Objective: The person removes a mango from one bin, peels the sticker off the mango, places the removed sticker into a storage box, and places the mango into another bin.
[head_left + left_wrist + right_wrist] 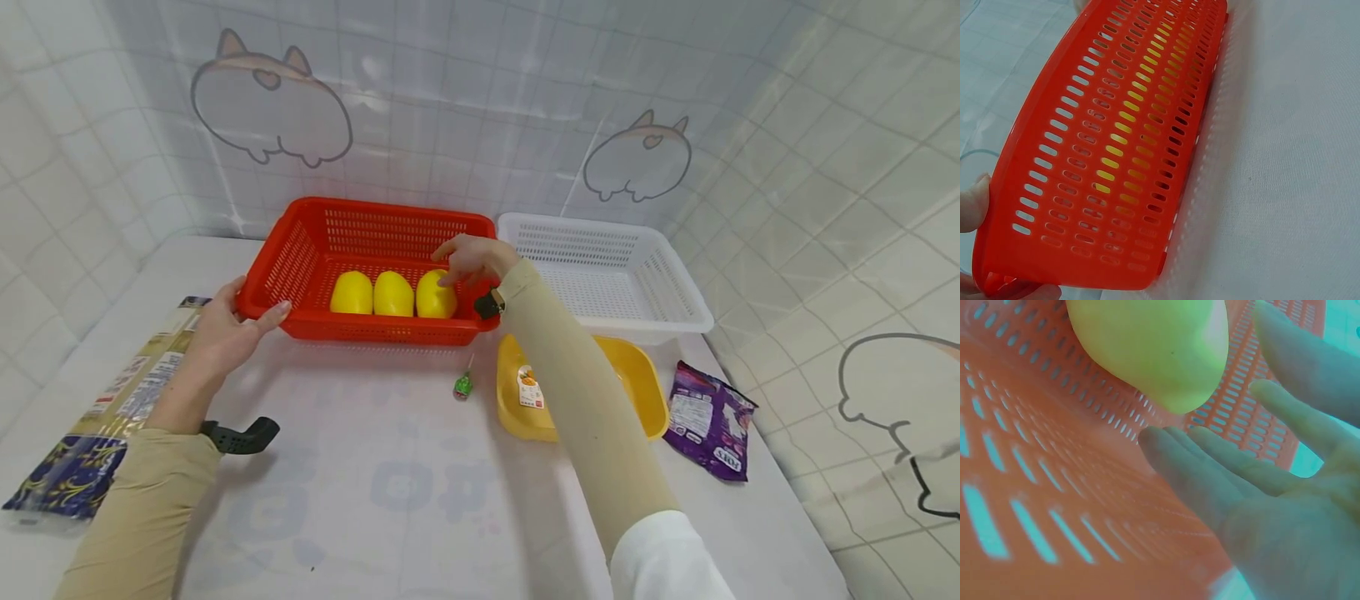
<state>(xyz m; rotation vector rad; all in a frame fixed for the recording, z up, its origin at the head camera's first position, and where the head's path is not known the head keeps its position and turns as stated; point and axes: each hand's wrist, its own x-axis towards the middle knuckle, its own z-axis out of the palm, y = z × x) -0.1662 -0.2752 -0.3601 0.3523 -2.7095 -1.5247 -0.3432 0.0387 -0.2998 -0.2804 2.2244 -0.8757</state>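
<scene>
A red slotted plastic basket (386, 329) stands against the back wall. In it, three smooth yellow mango-like fruits (393, 294) sit side by side along the front. My left hand (225, 333) grips the basket's front left corner, thumb on the rim; the left wrist view shows its fingertips (974, 206) at that end. Over the basket's right part, my right hand (474, 257) reaches down beside the rightmost fruit. The right wrist view has its fingers spread and extended just under the tip of that fruit (1160, 356), with nothing held in them.
A white slotted basket (686, 304) adjoins the red one on the right. In front are a yellow tub (517, 417), partly behind my right forearm, and a purple snack bag (708, 421). A small green wrapped lollipop (463, 385) lies mid-table. At left lies a long blue-and-gold packet (112, 417).
</scene>
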